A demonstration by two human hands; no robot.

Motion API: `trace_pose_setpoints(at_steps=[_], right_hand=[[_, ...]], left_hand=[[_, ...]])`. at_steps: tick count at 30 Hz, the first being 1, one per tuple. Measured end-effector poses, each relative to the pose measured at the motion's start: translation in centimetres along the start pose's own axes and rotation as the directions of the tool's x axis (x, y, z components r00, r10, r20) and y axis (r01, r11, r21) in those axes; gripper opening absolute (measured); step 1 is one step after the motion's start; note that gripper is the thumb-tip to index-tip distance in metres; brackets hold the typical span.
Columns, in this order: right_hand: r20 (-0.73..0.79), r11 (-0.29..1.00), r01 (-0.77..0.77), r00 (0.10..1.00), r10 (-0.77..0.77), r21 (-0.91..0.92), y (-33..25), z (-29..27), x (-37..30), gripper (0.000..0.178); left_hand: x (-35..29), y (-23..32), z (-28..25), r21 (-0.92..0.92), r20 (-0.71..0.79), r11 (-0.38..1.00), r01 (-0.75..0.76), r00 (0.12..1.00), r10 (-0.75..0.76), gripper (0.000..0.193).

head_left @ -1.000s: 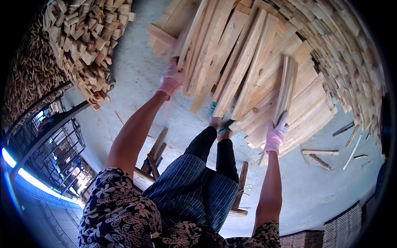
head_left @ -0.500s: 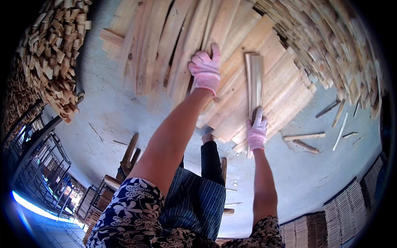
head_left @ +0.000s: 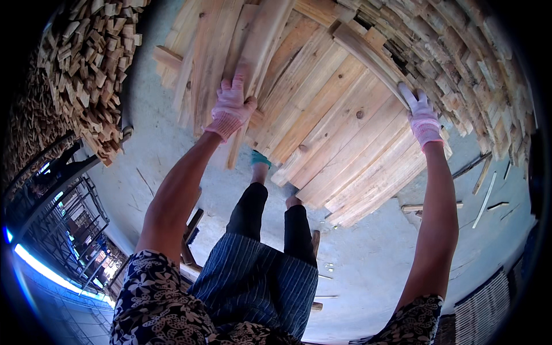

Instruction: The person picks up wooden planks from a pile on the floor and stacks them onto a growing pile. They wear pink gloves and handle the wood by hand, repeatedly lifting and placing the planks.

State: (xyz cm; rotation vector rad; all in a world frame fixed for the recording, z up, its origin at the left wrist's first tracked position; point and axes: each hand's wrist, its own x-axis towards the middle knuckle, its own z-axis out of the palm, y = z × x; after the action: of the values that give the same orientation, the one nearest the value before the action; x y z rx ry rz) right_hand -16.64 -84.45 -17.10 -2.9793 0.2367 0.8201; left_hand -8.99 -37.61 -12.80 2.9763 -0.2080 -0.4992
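My left hand (head_left: 232, 108), in a pale pink knitted glove, is closed on a long wooden board (head_left: 269, 37) among the boards at the upper left. Its fingers lie along the wood, with the thumb out to the right; the far side of the grip is hidden. Over at the right, my gloved right hand (head_left: 424, 117) holds the near end of a narrow wooden board (head_left: 368, 54). That piece lies slantwise along the far right side of a layer of pale planks (head_left: 351, 118). Whether it is one board or several pressed together, I cannot tell.
Stacked wood (head_left: 460, 63) rises at the far right, and another tall wood pile (head_left: 95, 63) stands at the left. Loose offcuts (head_left: 486, 192) litter the grey floor (head_left: 397, 253) at the right. My feet (head_left: 260, 160) are close to the planks' near ends.
My left hand has shifted left with the boards, uncovering more of the plank layer. My right hand has carried its narrow wood to the right and away from me, turning it slantwise.
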Motion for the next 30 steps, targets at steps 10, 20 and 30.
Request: trace_pose_setpoints(at_steps=[10,20,30], right_hand=[[-0.188,0.985,0.172,0.968,-0.165,0.025,-0.7,1.0,0.5,0.066],[-0.059,0.999,0.039,0.997,-0.040,-0.019,0.3,3.1,0.6,0.070],[-0.169,0.994,0.093,0.981,-0.100,-0.049,1.5,4.5,2.2,0.074]], left_hand=[[-12.2,11.3,0.6,-0.848,0.526,0.089,0.522,0.850,0.037,0.066],[-29.8,7.6,8.5,-0.222,0.969,-0.437,0.872,0.249,0.003,0.037],[-27.4,4.8,22.6,0.004,0.896,-0.722,0.692,0.318,0.310,0.044]])
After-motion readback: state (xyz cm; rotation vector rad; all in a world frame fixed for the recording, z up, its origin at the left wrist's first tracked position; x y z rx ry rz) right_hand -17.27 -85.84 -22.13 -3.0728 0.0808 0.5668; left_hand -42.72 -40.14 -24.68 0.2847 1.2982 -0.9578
